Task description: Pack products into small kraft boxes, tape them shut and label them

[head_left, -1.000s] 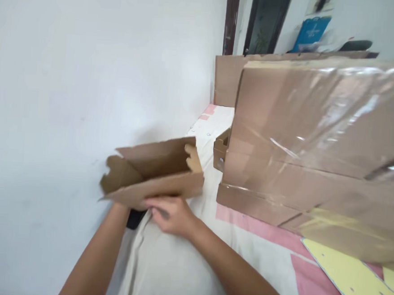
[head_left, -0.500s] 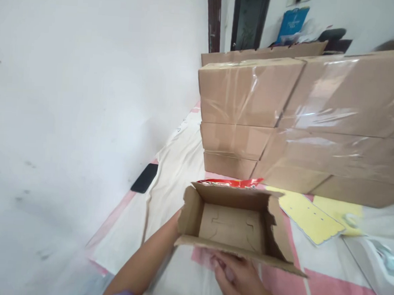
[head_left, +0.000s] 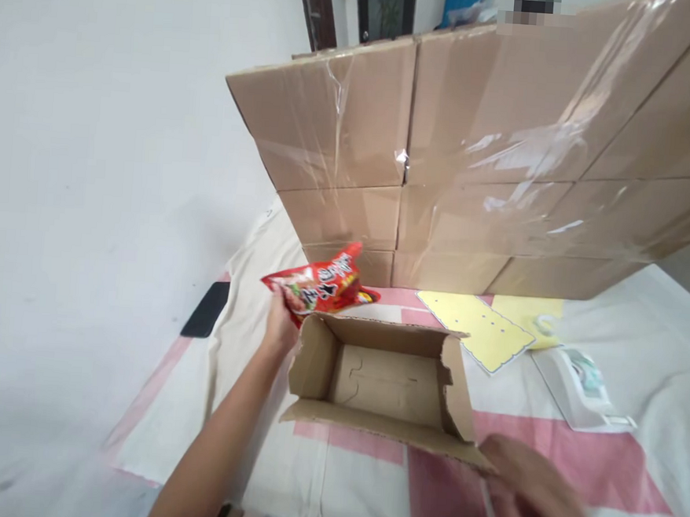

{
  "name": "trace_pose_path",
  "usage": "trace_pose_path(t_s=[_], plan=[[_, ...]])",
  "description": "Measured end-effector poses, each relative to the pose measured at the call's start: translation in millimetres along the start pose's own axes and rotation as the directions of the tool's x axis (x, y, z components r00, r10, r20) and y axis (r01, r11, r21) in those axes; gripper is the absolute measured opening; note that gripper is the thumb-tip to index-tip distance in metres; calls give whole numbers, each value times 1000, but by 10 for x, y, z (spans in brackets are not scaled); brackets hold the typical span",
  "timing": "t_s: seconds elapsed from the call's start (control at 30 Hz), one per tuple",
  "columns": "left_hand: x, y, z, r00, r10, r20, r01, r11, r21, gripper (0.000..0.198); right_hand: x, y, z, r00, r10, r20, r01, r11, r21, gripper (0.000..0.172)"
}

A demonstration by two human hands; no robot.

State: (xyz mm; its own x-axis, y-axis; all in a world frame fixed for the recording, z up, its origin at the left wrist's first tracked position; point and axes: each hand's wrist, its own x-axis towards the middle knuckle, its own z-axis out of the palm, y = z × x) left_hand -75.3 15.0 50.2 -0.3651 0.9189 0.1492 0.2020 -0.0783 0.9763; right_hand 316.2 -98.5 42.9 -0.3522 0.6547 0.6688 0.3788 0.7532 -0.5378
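An open cardboard box with its flaps up sits in front of me, and its bare inner floor shows. Beyond its left end, my left hand is closed on the edge of a red plastic food packet with dark printed lettering. The packet is tilted just behind the box's back flap. At the box's near right corner, my right hand pinches the end of the front flap; motion blurs it somewhat.
Taped cardboard boxes form a wall behind. To the right are a yellow card, a tape roll and a white plastic device. A black phone lies left, near the white wall. A pink-and-white cloth covers the surface.
My left hand has brought the red packet up into view from behind the box. My right hand has moved from the front middle of the box to its right corner. The view has shifted.
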Motion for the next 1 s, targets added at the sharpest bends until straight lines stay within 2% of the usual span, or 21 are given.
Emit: trace_pose_path(t_s=[0.07,0.13,0.17,0.2,0.23,0.3,0.33,0.37,0.4,0.47,0.57,0.63,0.67,0.73,0.8,0.83,0.87,0.97,1.0], plan=[[67,152,-172,992,80,-97,-89,992,-92,49,99,146,-219,991,71,-115,-80,994,-70,31],[44,383,-333,974,158,-163,-183,972,-150,59,304,232,-374,987,62,-148,-80,990,-120,38],[-6,522,-389,966,191,-172,-219,962,-164,60,440,244,-421,995,0,-99,-14,990,-141,41],[-78,666,-419,961,221,-165,-249,953,-173,60,589,236,-445,995,-99,3,98,983,-155,44],[-168,810,-421,957,250,-146,-274,945,-178,60,742,212,-448,969,-202,144,223,963,-150,46],[-378,1066,-352,953,294,-74,-303,935,-185,63,1018,136,-399,863,-333,380,391,916,-87,44],[-485,1166,-290,951,309,-15,-306,936,-175,60,1124,99,-353,832,-356,425,415,909,-50,41],[-586,1243,-220,945,322,63,-311,939,-145,54,1202,75,-302,827,-367,426,415,910,-21,35],[-676,1297,-147,933,326,150,-314,945,-95,47,1252,66,-248,842,-372,392,403,915,3,28],[-817,1345,-12,909,298,291,-314,949,9,36,1285,103,-154,899,-371,233,371,927,46,20],[-931,1346,134,898,207,387,-275,953,128,30,1258,241,-62,953,-302,-2,300,946,125,26],[-942,1362,194,880,161,446,-270,944,190,24,1242,324,-19,970,-226,-90,239,953,187,28],[-928,1381,215,859,145,490,-287,930,228,22,1239,353,3,975,-189,-120,211,954,213,28],[-862,1428,242,786,71,614,-347,873,342,23,1237,391,48,974,-126,-188,171,954,247,31],[-767,1442,255,699,-52,713,-424,773,473,27,1235,415,87,968,-63,-242,128,957,262,36],[-719,1424,259,678,-101,728,-459,714,528,30,1231,426,100,965,-39,-261,110,958,266,38],[-676,1387,263,683,-124,720,-484,661,574,33,1227,437,110,961,-19,-275,97,957,272,38],[-589,1203,291,768,-86,635,-511,515,688,40,1213,460,114,957,-7,-291,95,953,288,35],[-574,1144,304,782,-82,618,-519,464,718,42,1210,460,112,956,-23,-293,112,950,293,34]])
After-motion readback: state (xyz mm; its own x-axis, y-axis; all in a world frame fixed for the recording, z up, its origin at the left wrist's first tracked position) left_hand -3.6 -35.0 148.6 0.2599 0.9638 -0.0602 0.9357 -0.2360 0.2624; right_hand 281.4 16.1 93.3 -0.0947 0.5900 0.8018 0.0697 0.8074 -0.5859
